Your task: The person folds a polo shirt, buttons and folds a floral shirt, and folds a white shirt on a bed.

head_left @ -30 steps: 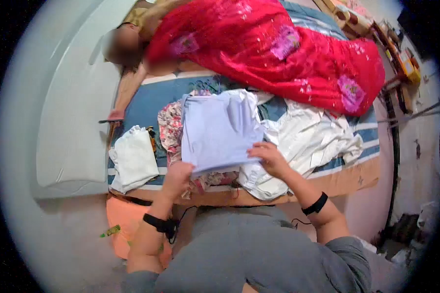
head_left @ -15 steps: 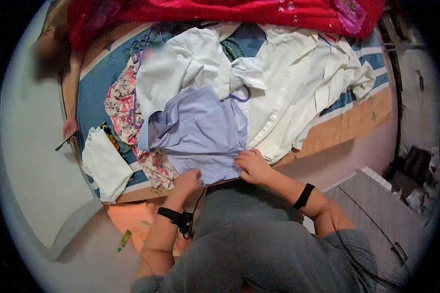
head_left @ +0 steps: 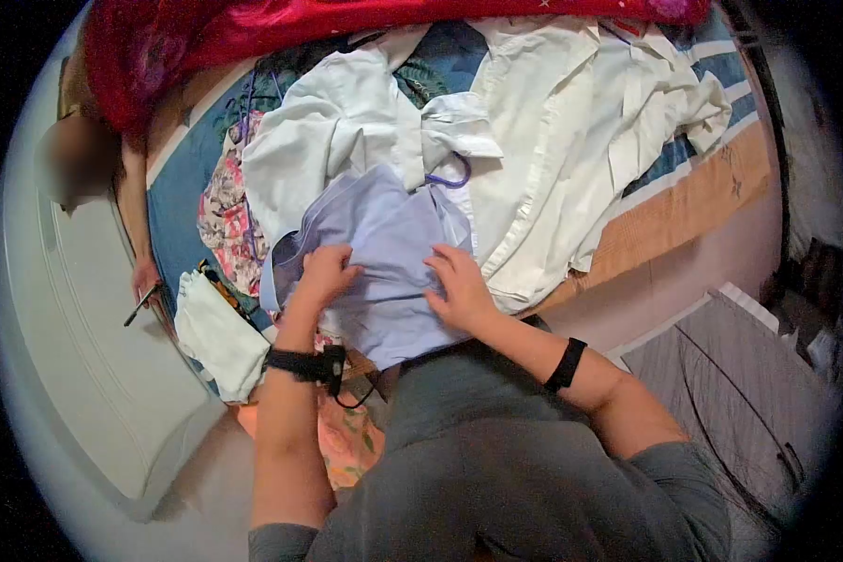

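Note:
A lavender garment (head_left: 384, 318) lies partly folded at the near edge of the bed, its lower end by my waist. My left hand (head_left: 326, 276) is over its left side, fingers apart and bent toward the cloth. On the right side of the garment my right hand (head_left: 459, 288) rests with its fingers spread. Neither hand grips the fabric. Beyond the lavender cloth lies a white garment (head_left: 323, 117). A long white shirt (head_left: 543, 159) is spread out to the right, with a purple hanger (head_left: 454, 173) showing between the two.
A floral garment (head_left: 223, 220) and a folded white cloth (head_left: 217, 332) lie to the left. Another person's hand (head_left: 144, 279) holds a thin dark object (head_left: 140, 307) at the bed's left side. A red blanket (head_left: 300, 37) crosses the far end. A grey cabinet (head_left: 702, 365) stands right.
Both hands have moved from the lavender garment's near edge up onto its middle, the left hand also going left. The near part of the cloth now lies flatter. The view has shifted slightly.

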The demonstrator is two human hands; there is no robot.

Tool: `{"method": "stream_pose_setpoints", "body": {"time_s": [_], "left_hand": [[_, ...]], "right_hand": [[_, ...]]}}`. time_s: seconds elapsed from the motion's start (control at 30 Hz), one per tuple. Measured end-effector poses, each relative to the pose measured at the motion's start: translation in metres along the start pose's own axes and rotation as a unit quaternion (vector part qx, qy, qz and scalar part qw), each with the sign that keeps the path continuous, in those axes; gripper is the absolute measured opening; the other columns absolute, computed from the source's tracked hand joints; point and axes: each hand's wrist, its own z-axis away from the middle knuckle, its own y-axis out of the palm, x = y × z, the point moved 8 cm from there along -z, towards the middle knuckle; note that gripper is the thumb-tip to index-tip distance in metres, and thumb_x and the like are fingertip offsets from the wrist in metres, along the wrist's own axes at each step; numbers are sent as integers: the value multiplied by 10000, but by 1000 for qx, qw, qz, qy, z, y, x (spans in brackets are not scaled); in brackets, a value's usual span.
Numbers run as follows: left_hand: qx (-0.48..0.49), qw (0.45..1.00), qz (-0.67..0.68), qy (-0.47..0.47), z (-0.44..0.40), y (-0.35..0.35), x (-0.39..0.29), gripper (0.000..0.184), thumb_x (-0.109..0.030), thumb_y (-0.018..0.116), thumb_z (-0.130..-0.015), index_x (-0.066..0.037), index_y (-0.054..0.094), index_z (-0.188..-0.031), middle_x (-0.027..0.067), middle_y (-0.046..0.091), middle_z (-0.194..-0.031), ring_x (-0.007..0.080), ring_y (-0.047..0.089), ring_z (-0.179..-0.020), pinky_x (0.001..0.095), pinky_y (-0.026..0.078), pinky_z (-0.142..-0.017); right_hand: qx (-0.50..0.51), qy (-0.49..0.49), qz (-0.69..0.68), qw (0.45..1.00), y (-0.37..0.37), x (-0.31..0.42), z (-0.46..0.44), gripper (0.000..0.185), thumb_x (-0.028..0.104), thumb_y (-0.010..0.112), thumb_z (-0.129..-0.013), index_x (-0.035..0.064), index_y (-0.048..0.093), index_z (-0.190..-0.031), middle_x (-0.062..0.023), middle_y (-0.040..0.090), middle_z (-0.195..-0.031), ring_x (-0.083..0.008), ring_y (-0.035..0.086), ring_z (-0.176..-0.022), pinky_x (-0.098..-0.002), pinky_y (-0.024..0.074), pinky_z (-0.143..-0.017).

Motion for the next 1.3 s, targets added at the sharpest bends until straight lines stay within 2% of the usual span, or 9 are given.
{"method": "stream_pose_setpoints", "body": {"time_s": [0.2, 0.47, 0.6, 0.7, 0.77, 0.83, 1.13, 1.23, 1.3], "left_hand": [[46, 965, 250, 58, 62, -52, -30, 249, -136, 693, -708, 9, 528, -824, 107, 507, -740, 225, 468, -676, 302, 392, -589], [58, 935, 349, 23, 79, -69, -14, 248, -111, 695, -710, 9, 528, -849, 65, 491, -746, 146, 466, -670, 255, 396, -596], [-138, 964, 218, 63, 31, -88, -21, 248, -166, 668, -739, 15, 555, -866, 109, 548, -692, 207, 486, -593, 294, 416, -591], [-154, 959, 239, 14, -18, -66, -18, 238, -136, 656, -724, -16, 568, -910, 134, 581, -851, 252, 540, -728, 326, 433, -668], [-283, 950, 30, 127, -33, -70, -43, 365, -77, 609, -710, -84, 549, -1070, 114, 553, -1053, 277, 512, -1006, 378, 395, -855], [-224, 957, -50, 176, -43, -53, -72, 442, -64, 581, -717, -128, 505, -1147, 95, 506, -1145, 285, 428, -1113, 434, 318, -937], [-34, 931, -226, 284, -49, -6, -121, 458, -91, 465, -783, -220, 471, -1222, 72, 540, -1073, 259, 414, -1148, 545, 171, -1035], [-25, 927, -242, 284, -32, -14, -106, 384, -105, 483, -766, -196, 532, -1135, 70, 553, -967, 249, 451, -1078, 530, 167, -1043], [-38, 912, -241, 329, -16, -18, -100, 192, -129, 515, -729, -136, 582, -909, 65, 551, -922, 220, 472, -1029, 498, 224, -1021]], "right_hand": [[75, -56, 120, 988, 20, 36, -5, 714, 217, 681, -670, 71, 340, -1281, -156, 314, -1345, -336, 341, -1208, -431, 312, -971], [370, -3, -141, 918, 92, 29, 35, 374, 169, 580, -767, 50, 543, -1120, -186, 592, -939, -315, 567, -891, -380, 438, -788], [180, 150, -213, 949, 81, -25, 19, 340, 86, 519, -776, 29, 528, -1111, -195, 587, -917, -351, 551, -896, -380, 443, -790], [9, 150, -86, 985, 45, -42, 9, 359, 88, 529, -752, 56, 511, -1109, -211, 545, -1008, -374, 534, -933, -415, 436, -793], [48, 200, -87, 975, 38, -41, 6, 472, 54, 549, -722, 35, 442, -1182, -200, 494, -1104, -377, 497, -989, -406, 408, -857], [-77, 124, 10, 989, 13, -25, 1, 541, 54, 576, -692, 8, 405, -1203, -207, 487, -1099, -383, 491, -975, -417, 396, -869], [75, 176, -51, 980, 34, -17, 16, 537, 81, 613, -681, 34, 444, -1189, -149, 560, -899, -304, 552, -814, -377, 448, -721], [190, 180, -114, 958, 38, -12, 27, 505, 135, 594, -706, 44, 447, -1181, -160, 571, -921, -335, 566, -814, -416, 461, -713], [115, 189, -112, 969, 27, -25, 27, 481, 150, 604, -712, 41, 460, -1157, -162, 569, -924, -331, 566, -814, -411, 460, -717]]}}
